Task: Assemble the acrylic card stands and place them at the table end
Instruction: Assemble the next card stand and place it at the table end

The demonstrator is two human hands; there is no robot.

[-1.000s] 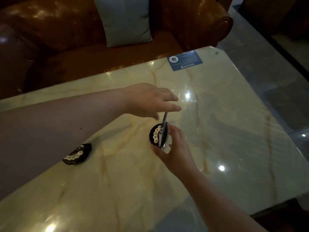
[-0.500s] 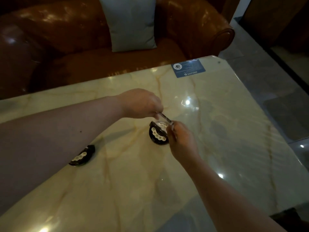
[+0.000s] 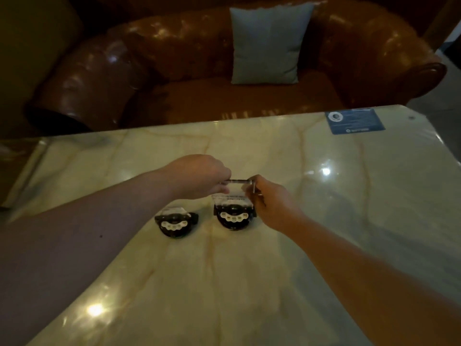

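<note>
Two black half-round stand bases with white dots sit side by side on the marble table [image 3: 249, 283]. The right base [image 3: 234, 218] carries a clear acrylic panel [image 3: 235, 189] standing upright in it. My left hand [image 3: 199, 178] pinches the panel's upper left corner and my right hand [image 3: 272, 203] grips its right edge. The left base [image 3: 175, 224] lies apart from both hands, with a pale clear piece showing at its top; I cannot tell whether a panel stands in it.
A blue card or sticker [image 3: 354, 123] lies flat near the table's far right corner. Behind the table stands a brown leather sofa [image 3: 174, 58] with a grey cushion [image 3: 267, 43]. The table's right edge drops to a tiled floor [image 3: 449, 96].
The view has swung left, so both bases now sit near the middle. The stand in my hands has turned to face me, with the clear panel upright and both hands on its top edge.
</note>
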